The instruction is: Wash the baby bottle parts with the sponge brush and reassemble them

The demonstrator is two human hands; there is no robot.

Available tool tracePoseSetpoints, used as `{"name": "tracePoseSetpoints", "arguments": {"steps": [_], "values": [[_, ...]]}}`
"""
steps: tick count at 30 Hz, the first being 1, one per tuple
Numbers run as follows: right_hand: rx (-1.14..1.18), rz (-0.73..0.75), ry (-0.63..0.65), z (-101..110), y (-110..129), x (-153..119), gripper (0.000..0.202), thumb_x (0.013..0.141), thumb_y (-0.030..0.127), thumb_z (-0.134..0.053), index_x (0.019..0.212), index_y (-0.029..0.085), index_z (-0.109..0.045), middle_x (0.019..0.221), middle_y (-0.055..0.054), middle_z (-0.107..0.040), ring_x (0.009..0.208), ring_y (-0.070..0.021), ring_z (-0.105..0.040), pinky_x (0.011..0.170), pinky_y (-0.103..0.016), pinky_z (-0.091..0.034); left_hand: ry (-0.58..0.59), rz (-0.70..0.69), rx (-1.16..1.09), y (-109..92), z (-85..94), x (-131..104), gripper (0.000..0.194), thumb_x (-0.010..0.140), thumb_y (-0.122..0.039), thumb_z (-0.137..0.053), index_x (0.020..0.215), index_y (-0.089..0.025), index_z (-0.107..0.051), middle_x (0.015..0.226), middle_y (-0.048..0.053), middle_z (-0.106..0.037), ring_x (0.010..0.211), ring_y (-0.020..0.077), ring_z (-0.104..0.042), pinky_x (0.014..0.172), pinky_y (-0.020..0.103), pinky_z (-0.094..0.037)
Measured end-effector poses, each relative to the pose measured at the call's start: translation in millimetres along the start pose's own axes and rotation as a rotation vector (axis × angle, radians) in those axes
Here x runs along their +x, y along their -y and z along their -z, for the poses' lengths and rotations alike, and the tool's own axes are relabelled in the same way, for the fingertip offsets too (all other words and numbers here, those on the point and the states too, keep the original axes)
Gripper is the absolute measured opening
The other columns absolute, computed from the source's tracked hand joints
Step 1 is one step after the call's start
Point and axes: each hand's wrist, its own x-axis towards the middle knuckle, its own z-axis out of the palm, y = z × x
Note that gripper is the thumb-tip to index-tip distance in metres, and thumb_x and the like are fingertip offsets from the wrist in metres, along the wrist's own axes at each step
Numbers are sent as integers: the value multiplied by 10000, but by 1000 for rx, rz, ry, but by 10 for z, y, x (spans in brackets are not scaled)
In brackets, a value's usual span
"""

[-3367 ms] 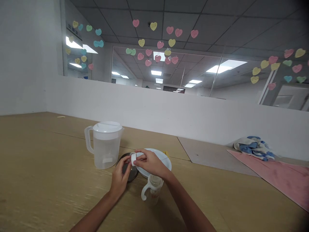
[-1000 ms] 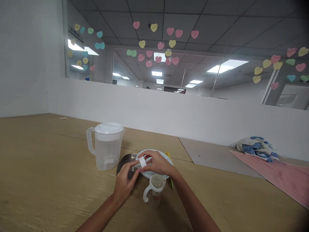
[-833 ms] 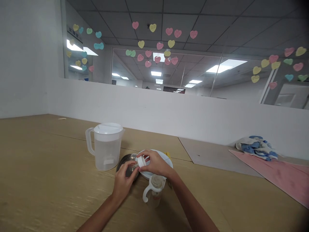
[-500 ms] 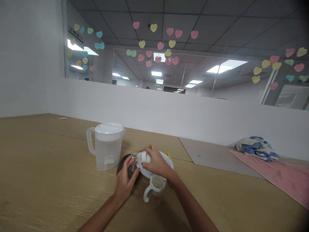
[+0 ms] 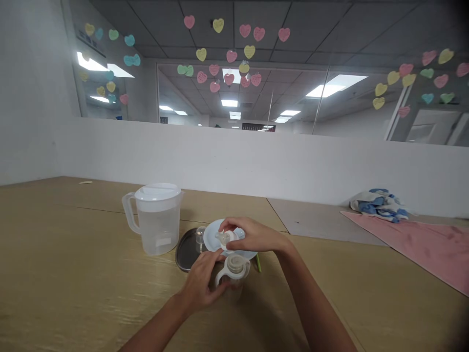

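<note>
My right hand (image 5: 252,234) holds a white bottle collar with a clear teat (image 5: 227,238), tilted with the teat toward the left, over a pale blue plate (image 5: 210,237). Just below it stands an uncapped clear baby bottle (image 5: 236,266) with white handles. My left hand (image 5: 203,278) has its thumb and fingers around the bottle's left handle. A clear domed cap (image 5: 200,235) sits on a dark tray (image 5: 185,254), beside the plate.
A lidded, translucent pitcher (image 5: 157,225) stands left of the tray. A thin green item (image 5: 258,263) pokes out by the plate's right edge. At the far right are a crumpled blue-and-white cloth (image 5: 379,204) and a pink cloth (image 5: 414,239). A white wall runs behind the table.
The clear domed cap has come off the teat and now stands on the tray. My left hand has moved from there to the bottle; my right hand still holds the collar and teat.
</note>
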Motion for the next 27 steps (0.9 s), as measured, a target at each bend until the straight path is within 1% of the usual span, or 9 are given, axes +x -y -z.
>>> {"name": "tracePoseSetpoints", "arguments": {"steps": [3,6,8,10,12,15,21,24,27], "values": [[-9,-7,-13,13,-15,12,360,720,207,-599,1073,278,-607,941,-9,-531,886,-162,-516,766,-281,-408,-2,-10,0,11,12,-1,630,771,-300,-582,1325,-204,-297,1065,104,-622,969,243,-580,852,383,-451],[-27,-22,13,54,-15,4,251,729,265,-616,976,255,-653,888,-11,-514,817,-146,-508,717,-261,-408,14,10,-10,-1,46,15,505,773,-304,-556,1230,-196,-370,1020,104,-609,913,242,-578,806,382,-453],[-35,-22,44,95,-15,-18,219,727,297,-628,935,238,-662,881,-11,-535,813,-145,-509,699,-250,-402,12,6,-24,-13,68,31,469,771,-295,-540,1199,-193,-378,978,92,-602,859,230,-573,766,371,-453],[-38,-16,91,134,-25,-45,194,733,303,-625,906,226,-666,880,-9,-572,839,-150,-520,712,-246,-397,4,-6,-32,-19,82,42,478,769,-285,-532,1206,-190,-364,943,81,-594,819,219,-561,734,358,-451],[-32,-7,173,153,-44,-62,175,731,293,-626,881,216,-673,872,-5,-610,857,-154,-535,728,-243,-394,0,-16,-34,-18,85,45,501,767,-280,-535,1223,-186,-349,921,76,-587,803,214,-551,719,350,-449],[-52,-16,273,124,-74,-48,180,698,260,-647,867,212,-685,867,-2,-637,869,-156,-548,721,-230,-392,-13,-32,-29,-13,81,41,523,764,-269,-544,1236,-179,-338,895,68,-581,790,207,-543,714,342,-447],[-234,-132,245,-42,-54,46,221,646,201,-645,862,200,-693,838,-4,-628,748,-133,-541,624,-212,-378,6,-22,-46,-28,94,40,418,758,-255,-540,1143,-181,-393,898,63,-576,787,202,-531,701,332,-432],[-268,-107,235,-81,-26,57,261,632,172,-640,888,207,-676,860,1,-627,760,-133,-534,599,-202,-366,15,-9,-37,-38,92,44,345,757,-260,-537,1069,-181,-414,859,53,-578,754,196,-525,672,321,-421],[-287,-66,242,-81,-11,43,324,625,100,-601,924,212,-654,901,2,-631,783,-134,-532,599,-198,-361,8,-1,-21,-46,76,47,215,753,-261,-539,917,-191,-418,792,38,-570,708,184,-512,633,301,-404]]}}
